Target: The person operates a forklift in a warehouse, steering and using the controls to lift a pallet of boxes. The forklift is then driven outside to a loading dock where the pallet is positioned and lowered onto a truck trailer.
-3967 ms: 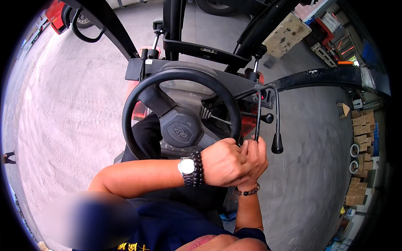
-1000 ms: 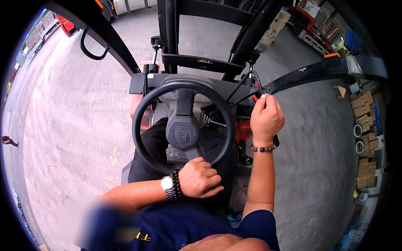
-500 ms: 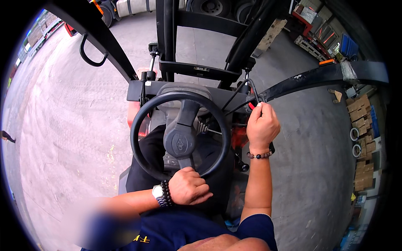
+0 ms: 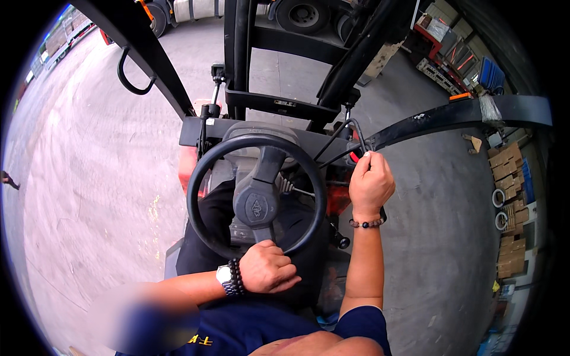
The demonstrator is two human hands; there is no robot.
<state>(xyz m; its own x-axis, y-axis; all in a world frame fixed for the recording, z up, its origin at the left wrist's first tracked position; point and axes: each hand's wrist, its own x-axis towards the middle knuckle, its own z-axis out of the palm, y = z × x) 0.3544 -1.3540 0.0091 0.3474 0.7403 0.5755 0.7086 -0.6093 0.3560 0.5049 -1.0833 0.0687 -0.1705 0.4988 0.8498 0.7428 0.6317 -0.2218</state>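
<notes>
I sit at the controls of a forklift. My left hand (image 4: 268,268) is closed around the bottom of the black steering wheel (image 4: 321,196), with a watch (image 4: 224,273) and dark beads on that wrist. My right hand (image 4: 372,184) is raised to the right of the wheel, its fingers closed on the top of a black control lever (image 4: 360,135) beside a small red part (image 4: 354,157). Most of the lever's top end is hidden by the fingers. A beaded bracelet (image 4: 367,223) circles the right wrist.
The black mast (image 4: 237,59) rises ahead, flanked by frame posts. A truck wheel (image 4: 303,15) stands beyond it. Stacked cardboard (image 4: 510,255) and white rings (image 4: 499,197) line the right side. At far left a person (image 4: 9,180) is on the pale concrete floor (image 4: 107,178).
The view has shifted slightly, showing more of the truck wheel ahead. Both hands keep their holds, and the steering wheel has barely moved.
</notes>
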